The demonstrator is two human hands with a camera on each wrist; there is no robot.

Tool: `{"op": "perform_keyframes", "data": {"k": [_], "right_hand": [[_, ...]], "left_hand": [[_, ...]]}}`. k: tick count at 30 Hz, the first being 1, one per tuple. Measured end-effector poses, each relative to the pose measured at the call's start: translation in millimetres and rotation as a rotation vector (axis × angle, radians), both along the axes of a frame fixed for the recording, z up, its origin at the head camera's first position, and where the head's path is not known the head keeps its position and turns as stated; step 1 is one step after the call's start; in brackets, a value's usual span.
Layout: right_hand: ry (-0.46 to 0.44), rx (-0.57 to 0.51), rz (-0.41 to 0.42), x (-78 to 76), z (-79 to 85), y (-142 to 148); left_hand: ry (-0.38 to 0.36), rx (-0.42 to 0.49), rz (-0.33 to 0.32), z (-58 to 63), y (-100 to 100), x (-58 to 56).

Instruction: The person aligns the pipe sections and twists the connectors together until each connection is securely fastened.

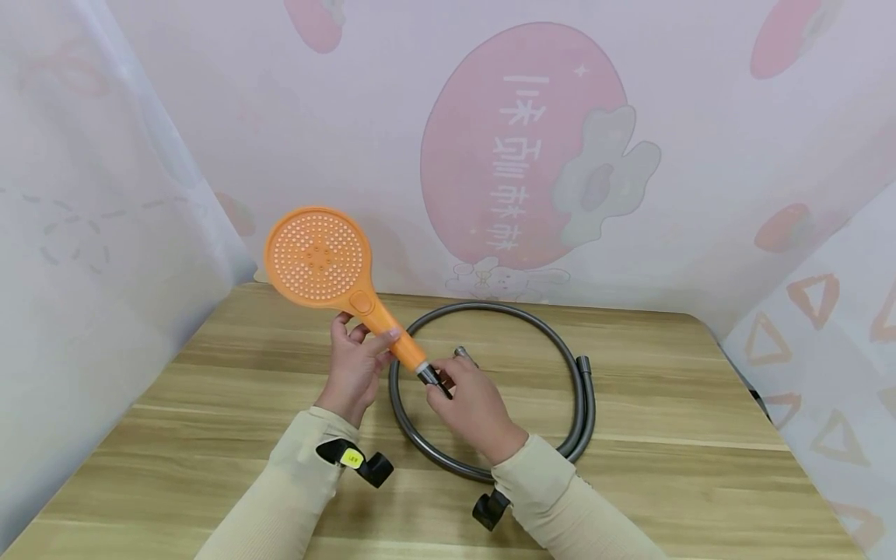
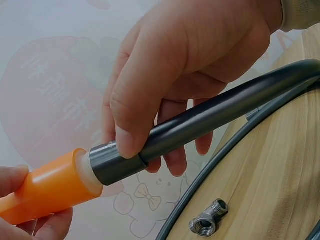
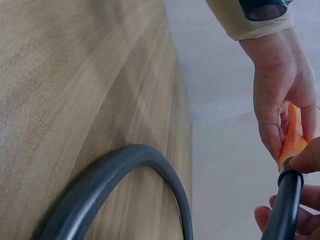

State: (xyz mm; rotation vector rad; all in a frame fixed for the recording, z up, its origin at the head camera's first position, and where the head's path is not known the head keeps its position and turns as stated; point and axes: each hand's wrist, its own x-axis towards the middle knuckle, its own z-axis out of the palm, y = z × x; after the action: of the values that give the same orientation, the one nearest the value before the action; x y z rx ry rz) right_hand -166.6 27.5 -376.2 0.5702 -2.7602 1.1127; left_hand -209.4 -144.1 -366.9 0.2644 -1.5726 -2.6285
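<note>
An orange shower head (image 1: 318, 257) is tilted up to the left above the table, its nozzle face toward me. My left hand (image 1: 353, 362) holds its handle (image 2: 55, 182) near the lower end. At the handle's white collar (image 2: 89, 172) sits the dark grey end nut (image 2: 117, 162) of a shower hose (image 2: 210, 112). My right hand (image 1: 476, 404) grips that nut between thumb and fingers, as the left wrist view shows best. Any thread inside the nut is hidden. In the right wrist view, the left hand (image 3: 282, 90) is around the orange handle, and the hose runs down from it.
The hose lies in a wide loop (image 1: 490, 305) on the wooden table (image 1: 231, 435), its other end (image 1: 584, 364) at the right. Inside the loop lies a small threaded metal fitting (image 2: 207, 218). Printed cloth (image 1: 364, 117) hangs behind and along the sides.
</note>
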Motion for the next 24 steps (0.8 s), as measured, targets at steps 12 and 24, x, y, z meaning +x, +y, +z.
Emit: {"op": "perform_keyframes", "data": {"k": [12, 24], "right_hand": [[-0.063, -0.085, 0.022, -1.9, 0.9, 0.4], [-0.122, -0.226, 0.021, -5.8, -5.1, 2.2]], "left_hand": [[-0.007, 0.004, 0.002, 0.0, -0.1, -0.7], [-0.004, 0.008, 0.001, 0.2, -0.4, -0.7]]}}
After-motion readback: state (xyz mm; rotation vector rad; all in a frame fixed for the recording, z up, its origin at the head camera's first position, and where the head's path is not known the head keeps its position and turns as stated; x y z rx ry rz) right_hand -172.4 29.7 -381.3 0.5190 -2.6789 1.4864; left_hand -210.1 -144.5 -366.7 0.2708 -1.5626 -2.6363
